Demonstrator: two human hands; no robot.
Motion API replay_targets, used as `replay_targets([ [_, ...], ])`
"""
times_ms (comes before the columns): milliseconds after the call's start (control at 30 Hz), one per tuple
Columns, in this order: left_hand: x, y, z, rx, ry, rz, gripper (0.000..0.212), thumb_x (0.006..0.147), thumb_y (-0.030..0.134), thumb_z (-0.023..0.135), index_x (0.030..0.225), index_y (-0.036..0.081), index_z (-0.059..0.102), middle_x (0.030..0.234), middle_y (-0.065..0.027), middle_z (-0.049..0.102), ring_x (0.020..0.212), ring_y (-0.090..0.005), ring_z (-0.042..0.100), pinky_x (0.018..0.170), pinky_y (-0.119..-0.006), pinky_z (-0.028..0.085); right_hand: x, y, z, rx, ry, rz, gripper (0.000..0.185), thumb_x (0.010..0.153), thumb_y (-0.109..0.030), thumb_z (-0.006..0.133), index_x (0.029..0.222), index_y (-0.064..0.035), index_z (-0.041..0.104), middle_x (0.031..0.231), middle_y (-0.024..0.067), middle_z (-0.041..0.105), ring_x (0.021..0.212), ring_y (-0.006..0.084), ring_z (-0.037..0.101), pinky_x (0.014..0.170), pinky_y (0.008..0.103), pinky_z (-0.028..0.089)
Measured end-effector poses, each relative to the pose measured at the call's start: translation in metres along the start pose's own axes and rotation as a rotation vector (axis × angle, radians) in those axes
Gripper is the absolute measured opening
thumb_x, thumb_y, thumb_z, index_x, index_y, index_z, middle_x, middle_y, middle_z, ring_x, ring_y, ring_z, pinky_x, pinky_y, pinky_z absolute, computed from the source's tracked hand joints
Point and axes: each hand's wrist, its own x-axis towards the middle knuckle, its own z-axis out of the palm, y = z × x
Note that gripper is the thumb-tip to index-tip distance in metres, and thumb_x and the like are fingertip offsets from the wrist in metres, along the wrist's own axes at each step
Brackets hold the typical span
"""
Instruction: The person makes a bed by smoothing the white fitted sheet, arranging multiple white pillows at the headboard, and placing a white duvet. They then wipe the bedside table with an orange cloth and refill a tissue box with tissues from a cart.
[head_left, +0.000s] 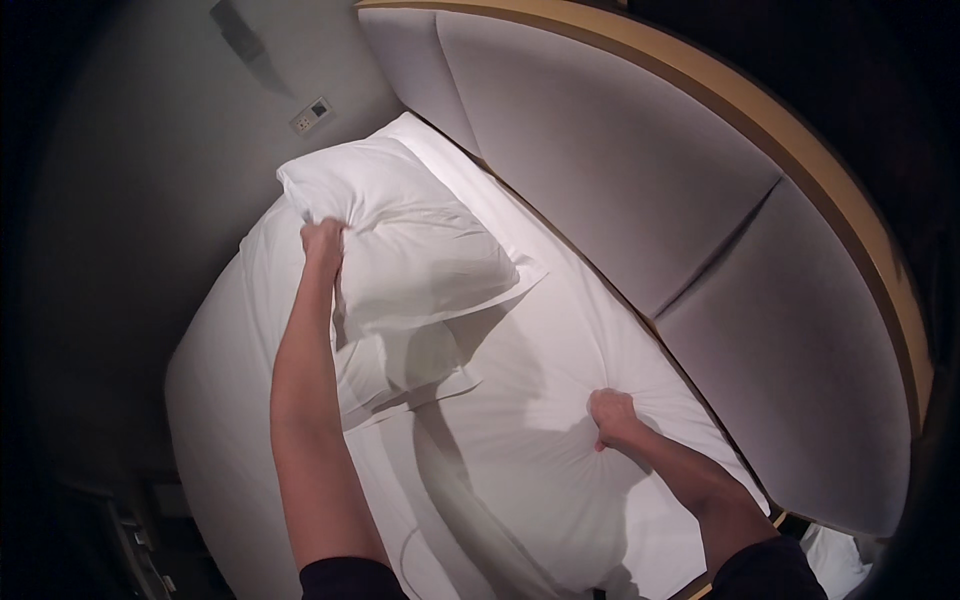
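A white pillow (427, 255) lies tilted across the far part of the bed, its cover creased. My left hand (322, 244) is closed on the pillow's near left edge. Under it, a second white pillow (405, 367) shows only in part. My right hand (613, 416) is a fist pressed into the white bed sheet (540, 480), with creases spreading out from it. No object shows in that hand, though its underside is hidden. A white duvet (225, 375) covers the bed's left side, with a folded edge running past my left forearm.
A padded grey headboard (585, 150) with a wooden rim (750, 82) borders the bed on the right. A wall socket plate (311, 116) is beyond the bed's far side. White fabric (832, 562) lies at the lower right.
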Motion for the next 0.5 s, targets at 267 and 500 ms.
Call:
replay_targets([
  [267,-0.122,0.148,0.196,-0.586,-0.597,0.299,0.095,0.086,0.011,0.07,0.161,0.006,0.011,0.099,-0.006,0.064,0.088,-0.0133,0.061,0.076,-0.031,0.049,-0.009,0.022,0.007,0.0,-0.03,0.047,0.077,0.048,-0.032,0.1,0.108,-0.0026,0.061,0.106,0.0137,0.067,0.105,0.0281,0.065,0.084,0.0405,0.054],
  [500,-0.194,0.093,0.271,0.341,0.126,1.171,0.071,0.089,0.029,0.072,0.145,-0.003,0.043,0.143,-0.0287,0.046,0.135,-0.0397,0.043,0.107,-0.049,0.038,0.005,-0.006,-0.005,-0.036,-0.088,0.03,0.074,0.048,-0.031,0.1,0.105,-0.0021,0.063,0.106,0.012,0.069,0.103,0.0281,0.067,0.082,0.0404,0.055],
])
